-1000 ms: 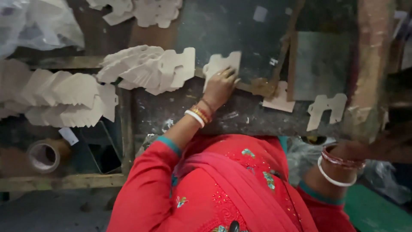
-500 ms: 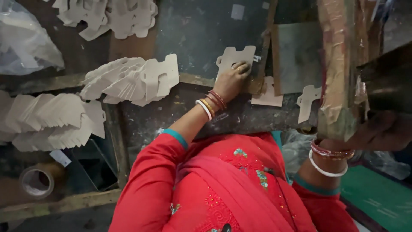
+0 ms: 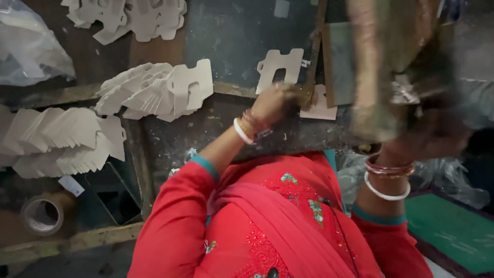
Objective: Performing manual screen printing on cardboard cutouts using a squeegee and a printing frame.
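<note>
My left hand (image 3: 272, 105) reaches over the dark bench and is blurred, its fingers curled at the lower edge of a pale cardboard cutout (image 3: 280, 67) lying flat there. A second cutout (image 3: 320, 109) lies just to its right, partly under a metal frame (image 3: 329, 62). My right hand (image 3: 424, 141), with bangles at the wrist, is wrapped around the blurred brown lever (image 3: 378, 67) of a machine at the right. Whether the left fingers pinch the cutout or only touch it is unclear.
Fanned stacks of the same cutouts lie at the bench's middle (image 3: 154, 90), left (image 3: 62, 139) and top (image 3: 128, 18). A clear plastic bag (image 3: 31, 46) sits top left, a tape roll (image 3: 43, 213) bottom left, a green mat (image 3: 453, 226) bottom right.
My left hand has slid back from on top of the cutout to its lower edge. The lever with my right hand has swung left, and both are blurred by motion.
</note>
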